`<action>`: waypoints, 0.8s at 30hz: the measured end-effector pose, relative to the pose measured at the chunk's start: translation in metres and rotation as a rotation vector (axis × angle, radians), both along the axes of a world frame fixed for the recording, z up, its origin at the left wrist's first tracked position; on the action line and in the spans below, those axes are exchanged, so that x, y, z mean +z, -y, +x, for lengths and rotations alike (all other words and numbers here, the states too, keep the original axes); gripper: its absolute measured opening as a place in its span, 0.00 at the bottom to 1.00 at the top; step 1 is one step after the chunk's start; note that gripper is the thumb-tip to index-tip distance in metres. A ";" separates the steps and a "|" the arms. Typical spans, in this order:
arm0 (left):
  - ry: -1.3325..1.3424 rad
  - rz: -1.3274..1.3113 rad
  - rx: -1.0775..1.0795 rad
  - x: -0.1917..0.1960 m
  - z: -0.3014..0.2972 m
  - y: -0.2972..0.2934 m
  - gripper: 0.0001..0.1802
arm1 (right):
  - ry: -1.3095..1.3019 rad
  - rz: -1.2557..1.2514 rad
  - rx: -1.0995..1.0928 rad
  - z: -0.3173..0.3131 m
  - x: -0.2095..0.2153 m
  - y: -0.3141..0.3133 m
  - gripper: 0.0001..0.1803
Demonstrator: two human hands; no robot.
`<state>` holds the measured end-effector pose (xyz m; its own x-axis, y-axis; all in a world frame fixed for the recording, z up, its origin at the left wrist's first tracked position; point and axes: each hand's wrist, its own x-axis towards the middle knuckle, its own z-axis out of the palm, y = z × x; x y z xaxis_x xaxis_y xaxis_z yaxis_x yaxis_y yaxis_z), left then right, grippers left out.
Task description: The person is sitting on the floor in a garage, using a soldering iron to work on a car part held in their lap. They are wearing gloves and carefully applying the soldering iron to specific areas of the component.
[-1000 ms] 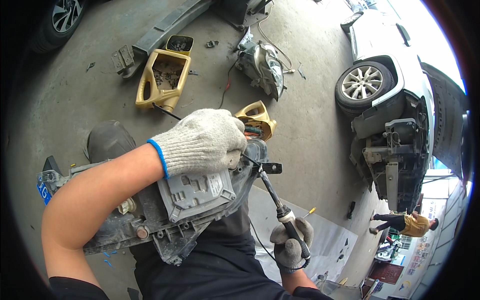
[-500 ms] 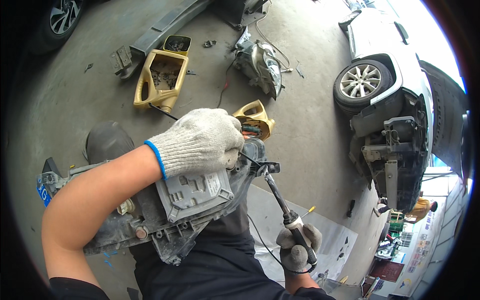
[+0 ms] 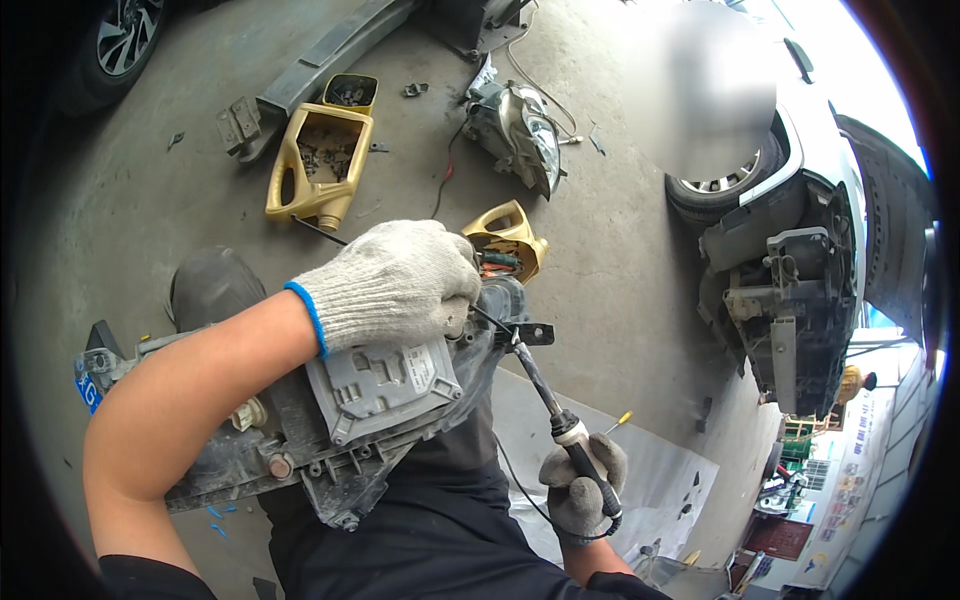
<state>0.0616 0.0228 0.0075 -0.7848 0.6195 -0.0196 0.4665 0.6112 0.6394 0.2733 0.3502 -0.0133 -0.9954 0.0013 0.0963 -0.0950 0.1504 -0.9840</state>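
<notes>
View from above of a seated person working on a car headlamp housing [image 3: 330, 420], which lies across the lap, its grey-black back side up, with a pale grey ribbed module [image 3: 385, 380] fixed to it. The left hand [image 3: 395, 285], in a white knitted glove with a blue cuff, is closed over the upper edge of the housing and presses it down; the bare forearm runs from the lower left. The right hand [image 3: 580, 480], in a worn grey glove, is wrapped tightly around the black handle of a soldering iron [image 3: 555, 410]. The iron slants up and to the left, and its tip meets the housing just beside the left-hand fingers, near a small black bracket [image 3: 535, 333]. A thin cord leaves the handle and drops toward the lap.

On the concrete floor [image 3: 620, 260] beyond the housing: a yellow cut-open jug [image 3: 315, 165] holding small dark parts, a smaller yellow container [image 3: 505, 240] just behind the left hand, a second headlamp [image 3: 520, 125] with trailing wires, and a long grey bar [image 3: 320, 65]. At right stands a white car [image 3: 800, 260] with its front bumper removed. A pale sheet [image 3: 680, 480] lies on the floor near the right hand.
</notes>
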 end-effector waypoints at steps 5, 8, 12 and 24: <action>0.028 0.060 0.016 -0.003 -0.001 0.001 0.13 | -0.021 -0.026 0.002 -0.001 -0.003 0.005 0.41; 0.058 0.058 0.023 -0.001 -0.001 0.001 0.13 | -0.045 0.081 0.012 0.000 -0.003 0.002 0.40; 0.057 0.079 0.017 0.001 -0.001 0.003 0.12 | -0.039 0.055 0.039 0.000 -0.007 -0.001 0.41; 0.007 0.043 -0.039 0.007 -0.007 -0.004 0.16 | -0.105 -0.012 0.098 -0.007 -0.005 0.004 0.31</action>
